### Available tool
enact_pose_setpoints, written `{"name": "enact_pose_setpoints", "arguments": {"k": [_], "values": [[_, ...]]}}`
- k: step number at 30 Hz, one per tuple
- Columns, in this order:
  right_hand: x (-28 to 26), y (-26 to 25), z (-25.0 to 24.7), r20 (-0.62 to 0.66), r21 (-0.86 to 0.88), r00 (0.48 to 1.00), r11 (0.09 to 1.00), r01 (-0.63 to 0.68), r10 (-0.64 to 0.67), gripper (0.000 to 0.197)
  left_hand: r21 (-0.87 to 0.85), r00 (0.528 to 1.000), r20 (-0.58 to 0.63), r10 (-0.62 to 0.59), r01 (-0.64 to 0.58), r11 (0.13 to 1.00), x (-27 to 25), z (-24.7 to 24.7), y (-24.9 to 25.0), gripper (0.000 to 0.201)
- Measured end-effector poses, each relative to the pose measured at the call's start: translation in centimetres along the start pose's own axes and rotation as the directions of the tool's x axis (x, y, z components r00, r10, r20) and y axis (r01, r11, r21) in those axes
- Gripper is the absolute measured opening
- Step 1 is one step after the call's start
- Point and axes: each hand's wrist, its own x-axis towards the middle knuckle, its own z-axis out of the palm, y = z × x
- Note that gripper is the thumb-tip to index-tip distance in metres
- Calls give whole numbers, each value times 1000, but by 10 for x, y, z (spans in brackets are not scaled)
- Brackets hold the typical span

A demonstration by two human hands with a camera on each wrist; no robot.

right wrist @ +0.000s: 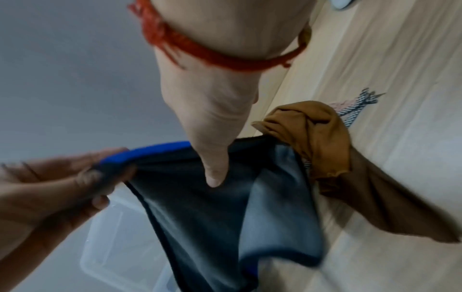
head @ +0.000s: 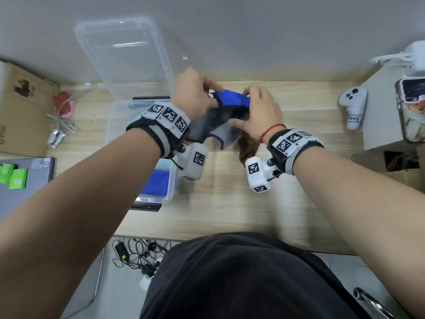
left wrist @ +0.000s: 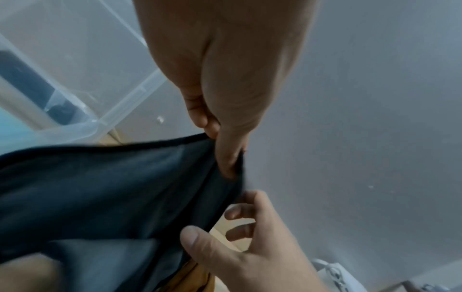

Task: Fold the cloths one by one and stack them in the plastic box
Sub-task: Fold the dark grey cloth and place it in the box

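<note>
A dark grey cloth with a blue edge [head: 230, 104] hangs above the wooden table between both hands. My left hand [head: 213, 93] pinches its upper edge between thumb and fingers [left wrist: 226, 158]. My right hand [head: 243, 107] grips the other end, thumb [right wrist: 215, 173] pressed on the near face and fingers behind it. The cloth's lower part [right wrist: 250, 227] droops toward the table. Under my left forearm stands the clear plastic box [head: 110, 125], and a folded blue cloth [head: 158, 183] lies in it. A crumpled brown cloth [right wrist: 330, 158] lies on the table under my right hand.
The box's clear lid [head: 124, 58] leans on the grey wall behind. A striped cloth [right wrist: 360, 106] lies beyond the brown one. A cardboard box [head: 20, 111] and a grey laptop [head: 25, 180] sit on the left. A white controller [head: 353, 107] lies on the right.
</note>
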Motion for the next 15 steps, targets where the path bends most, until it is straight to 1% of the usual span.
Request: {"name": "enact_pose_setpoints", "arguments": {"k": [1,2,4,5,7,9,10,12,13,15], "values": [[0,-6,-4,-25,-10,1000,1000,13,-14,66,-21,999,-30,18,-18,1000,-6,-8,7,18],[-1,-12,-7,-48,-29,999,999,24,-26,61,-42,997,-69,32,-35,999,-11,-14,13,18],[-3,-22,-15,-83,-70,995,997,41,-47,45,-100,989,-146,37,-52,994,-20,-26,25,32],[-5,-27,-18,-95,-80,994,996,46,-53,35,-158,983,-179,31,-60,986,-26,-32,29,38],[-12,-34,-25,-98,-56,995,998,31,-36,22,-259,977,-212,35,-91,962,-36,-43,34,39],[-24,-37,-33,-102,-13,995,1000,4,-6,21,-270,962,-262,74,-147,952,-45,-54,36,33],[-30,-36,-36,-84,-24,996,1000,-5,3,21,-245,948,-302,100,-178,953,-48,-58,37,30],[-49,-31,-39,-48,-108,999,994,-27,22,18,-207,919,-367,145,-233,950,-56,-64,32,26],[-58,-28,-39,-44,-136,998,989,-54,48,19,-215,918,-366,156,-247,945,-61,-66,29,28],[-79,-22,-37,-53,-102,991,987,-128,123,23,-284,935,-327,135,-233,930,-72,-65,22,32]]}}
